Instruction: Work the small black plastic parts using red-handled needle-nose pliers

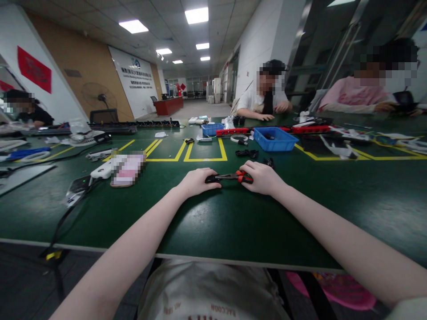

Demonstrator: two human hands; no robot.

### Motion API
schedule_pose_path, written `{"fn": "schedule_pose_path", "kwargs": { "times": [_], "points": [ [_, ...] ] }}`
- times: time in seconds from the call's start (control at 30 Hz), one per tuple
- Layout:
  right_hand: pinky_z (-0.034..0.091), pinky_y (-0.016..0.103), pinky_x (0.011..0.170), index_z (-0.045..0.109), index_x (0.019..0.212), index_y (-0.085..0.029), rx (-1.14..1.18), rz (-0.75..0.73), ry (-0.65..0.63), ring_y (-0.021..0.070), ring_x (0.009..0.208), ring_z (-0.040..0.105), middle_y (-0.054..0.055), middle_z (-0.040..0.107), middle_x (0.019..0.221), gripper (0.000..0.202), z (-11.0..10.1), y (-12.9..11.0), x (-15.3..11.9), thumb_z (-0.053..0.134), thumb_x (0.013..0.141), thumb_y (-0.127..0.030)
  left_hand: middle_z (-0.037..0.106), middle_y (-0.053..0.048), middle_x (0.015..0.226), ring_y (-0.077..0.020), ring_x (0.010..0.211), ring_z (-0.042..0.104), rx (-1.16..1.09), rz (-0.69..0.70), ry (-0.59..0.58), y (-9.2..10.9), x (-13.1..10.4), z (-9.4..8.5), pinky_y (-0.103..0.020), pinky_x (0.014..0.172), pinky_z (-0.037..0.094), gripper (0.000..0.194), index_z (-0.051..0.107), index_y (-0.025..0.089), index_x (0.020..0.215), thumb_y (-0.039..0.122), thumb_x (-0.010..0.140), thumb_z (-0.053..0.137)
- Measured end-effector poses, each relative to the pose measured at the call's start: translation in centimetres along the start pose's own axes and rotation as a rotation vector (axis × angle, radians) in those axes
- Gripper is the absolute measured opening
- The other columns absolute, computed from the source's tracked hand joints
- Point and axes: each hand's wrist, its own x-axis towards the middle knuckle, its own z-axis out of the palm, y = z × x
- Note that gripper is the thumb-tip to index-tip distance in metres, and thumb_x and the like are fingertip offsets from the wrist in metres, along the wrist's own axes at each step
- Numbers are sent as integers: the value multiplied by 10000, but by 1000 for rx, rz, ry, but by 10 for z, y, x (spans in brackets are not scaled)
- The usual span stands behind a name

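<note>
Over the green table, my left hand [200, 181] is closed on a small black part [212, 178], whose exact kind I cannot make out. My right hand [262, 178] grips the red and black handles of a pair of pliers [230, 176]. The pliers' narrow metal jaws point left and meet the black part at my left fingertips. Whether the jaws are clamped on it is too small to tell. Just beyond my right hand lie some black pieces [247, 154], partly hidden by that hand.
A blue bin [274, 139] and a smaller blue bin [212, 129] stand farther back on the green table [200, 231]. To the left lie a phone [128, 170], a white power strip [103, 169] and a black cable [62, 224]. Other people [263, 95] sit across the table.
</note>
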Motion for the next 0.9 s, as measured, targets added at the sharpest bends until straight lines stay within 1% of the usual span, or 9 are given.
{"fn": "schedule_pose_path", "kwargs": {
  "times": [0.17, 0.33, 0.5, 0.73, 0.9],
  "points": [
    [468, 331, 755, 616, 1047, -159, 0, -7, -16, 236, 885, 619, 112, 650, 1014, 282, 1, 2, 0, 579, 820, -321, 693, -50, 1123, -234, 1015, 656, -48, 21, -20, -1, 0, 0, -310, 873, 511, 396, 652, 212, 1161, 489, 878, 647],
    [463, 341, 777, 621, 1075, -142, -10, -5, -11, 247, 902, 616, 126, 650, 1034, 323, 1, 3, 0, 591, 811, -325, 693, -51, 1113, -231, 1009, 655, -59, 52, -34, 0, -1, -1, -308, 856, 504, 380, 649, 203, 1159, 494, 922, 587],
    [456, 354, 778, 628, 1055, -149, -22, -1, 1, 252, 884, 611, 124, 654, 1030, 315, 1, 3, 1, 601, 801, -334, 699, -45, 1094, -233, 991, 659, -53, 63, -49, 1, 0, -2, -311, 826, 503, 360, 659, 204, 1130, 493, 947, 547],
    [459, 352, 775, 612, 1039, -163, -16, -11, -8, 253, 899, 614, 119, 654, 1018, 292, 1, 3, 0, 600, 798, -326, 700, -52, 1120, -228, 1011, 660, -31, 63, -72, 3, -1, -4, -295, 829, 497, 364, 657, 209, 1129, 494, 971, 496],
    [454, 342, 757, 606, 1016, -157, -26, -25, -16, 245, 874, 607, 123, 649, 1001, 276, -1, 1, 1, 590, 801, -329, 715, -48, 1062, -230, 966, 666, -42, 51, -70, 3, -1, -5, -285, 780, 490, 371, 660, 210, 1096, 521, 941, 532]
  ]
}}
